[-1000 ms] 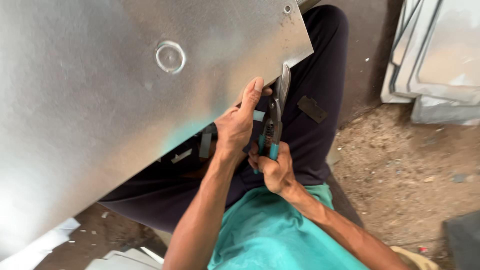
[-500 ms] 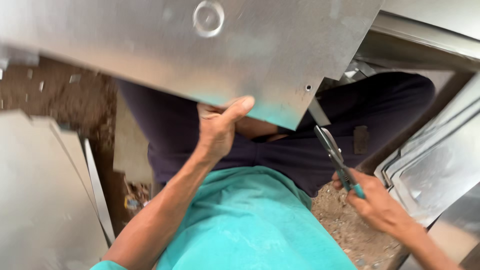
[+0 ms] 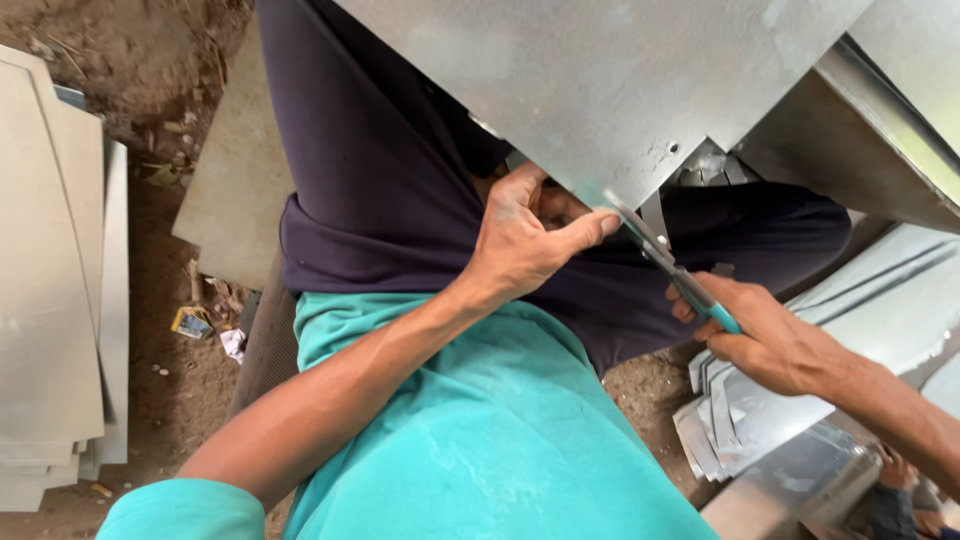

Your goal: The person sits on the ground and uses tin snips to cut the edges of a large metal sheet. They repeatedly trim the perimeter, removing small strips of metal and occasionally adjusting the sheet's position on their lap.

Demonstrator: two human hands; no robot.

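A large grey metal sheet (image 3: 600, 80) rests over my lap and fills the top of the head view. My left hand (image 3: 525, 240) grips its lower edge, thumb stretched along the underside. My right hand (image 3: 765, 335) holds tin snips (image 3: 665, 260) with teal handles. The blades point up and left and meet the sheet's corner edge just right of my left thumb. My dark trousers and teal shirt lie below the sheet.
Flat grey panels (image 3: 50, 280) are stacked on the dirt ground at the left. Folded metal sheets and offcuts (image 3: 830, 400) lie at the lower right. Another metal piece (image 3: 880, 140) leans at the upper right. A grey slab (image 3: 235, 190) lies beside my left leg.
The sheet swung round and its corner now sits right of centre. My right hand with the snips rose back up to the sheet's edge. My left hand kept its grip.
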